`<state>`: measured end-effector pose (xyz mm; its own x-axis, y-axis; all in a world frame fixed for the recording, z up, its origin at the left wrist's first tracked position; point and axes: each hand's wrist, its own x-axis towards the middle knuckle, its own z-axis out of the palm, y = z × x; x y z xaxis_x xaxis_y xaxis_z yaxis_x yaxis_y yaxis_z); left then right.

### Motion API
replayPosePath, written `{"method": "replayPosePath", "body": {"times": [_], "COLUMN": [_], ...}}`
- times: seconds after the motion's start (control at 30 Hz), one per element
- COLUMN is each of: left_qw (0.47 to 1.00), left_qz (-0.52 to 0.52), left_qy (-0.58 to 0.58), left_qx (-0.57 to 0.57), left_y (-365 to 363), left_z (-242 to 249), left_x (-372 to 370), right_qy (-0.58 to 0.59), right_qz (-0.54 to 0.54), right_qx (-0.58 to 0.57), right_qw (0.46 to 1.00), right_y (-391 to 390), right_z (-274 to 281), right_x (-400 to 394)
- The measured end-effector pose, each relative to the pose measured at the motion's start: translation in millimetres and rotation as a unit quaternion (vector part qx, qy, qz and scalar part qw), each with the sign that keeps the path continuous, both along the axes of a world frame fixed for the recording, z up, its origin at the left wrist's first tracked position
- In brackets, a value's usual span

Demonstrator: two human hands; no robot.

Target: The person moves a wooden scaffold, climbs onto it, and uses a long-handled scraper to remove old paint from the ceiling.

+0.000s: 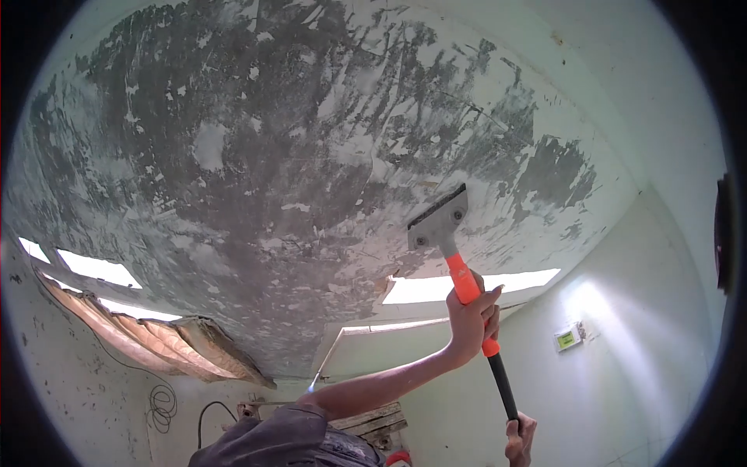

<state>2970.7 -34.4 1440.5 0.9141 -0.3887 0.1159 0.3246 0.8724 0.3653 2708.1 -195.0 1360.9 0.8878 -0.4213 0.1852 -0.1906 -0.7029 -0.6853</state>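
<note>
A long-handled scraper (437, 226) reaches up to the ceiling (257, 117), with its wide grey head and dark blade edge close against the patchy surface. My left hand (469, 317) is wrapped round the orange upper part of the handle, the arm stretched across from the lower left. Lower down, my right hand (520, 440) grips the black end of the same handle. Around the blade, whitish coating and scraped streaks show, while bare dark grey patches spread to the left.
A bright window opening (471, 286) lies behind the handle. Brownish sheeting (152, 335) hangs by the openings at the left. On the right wall are a small switch box (569, 337) and a patch of light. A coiled cable (162, 409) hangs at the lower left.
</note>
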Motion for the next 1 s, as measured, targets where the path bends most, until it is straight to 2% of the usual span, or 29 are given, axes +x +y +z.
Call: {"method": "replayPosePath", "body": {"times": [0.07,0.13,0.27,0.3,0.4,0.47,0.5,0.53,0.6,0.67,0.7,0.73,0.8,0.93,1.0], "left_qw": [1.0,0.999,0.999,0.997,0.995,0.996,0.995,0.994,0.994,0.993,0.992,0.993,0.993,0.994,0.993], "left_qz": [-0.008,-0.004,-0.014,-0.012,-0.018,-0.023,-0.019,-0.017,-0.013,-0.046,-0.043,-0.047,-0.021,-0.033,-0.032], "left_qy": [-0.002,0.007,-0.005,-0.006,0.007,-0.004,-0.005,-0.006,0.007,0.012,0.006,0.007,0.0,-0.003,0.003], "left_qx": [0.014,-0.053,-0.05,-0.073,-0.101,-0.085,-0.093,-0.107,-0.111,-0.106,-0.115,-0.111,-0.115,-0.103,-0.111], "left_y": [-5,-14,-25,-26,-28,-31,-36,-39,-46,-50,-53,-50,-49,-52,-49], "left_z": [0,8,7,14,26,25,24,25,27,27,28,29,34,39,38], "left_x": [0,2,2,4,-2,2,6,7,3,1,3,5,10,6,12], "right_qy": [0.004,-0.009,0.048,-0.015,0.045,-0.08,-0.16,-0.035,0.153,0.07,-0.014,0.002,0.155,0.139,0.048], "right_qz": [-0.02,-0.019,-0.05,-0.042,0.007,-0.031,-0.049,-0.015,0.004,-0.039,-0.047,-0.041,-0.065,-0.063,-0.053], "right_qx": [-0.023,-0.077,-0.079,-0.127,-0.181,-0.238,-0.294,-0.259,-0.214,-0.276,-0.282,-0.303,-0.271,-0.265,-0.324], "right_qw": [1.0,0.997,0.994,0.991,0.982,0.968,0.941,0.965,0.965,0.958,0.958,0.952,0.948,0.952,0.943], "right_y": [-6,-13,-37,-48,-54,-69,-96,-100,-92,-128,-140,-132,-112,-135,-131], "right_z": [8,26,41,36,73,53,28,49,80,55,42,56,79,78,74], "right_x": [5,8,2,2,-11,-10,-6,-7,-12,-35,-37,-24,-10,-15,0]}}
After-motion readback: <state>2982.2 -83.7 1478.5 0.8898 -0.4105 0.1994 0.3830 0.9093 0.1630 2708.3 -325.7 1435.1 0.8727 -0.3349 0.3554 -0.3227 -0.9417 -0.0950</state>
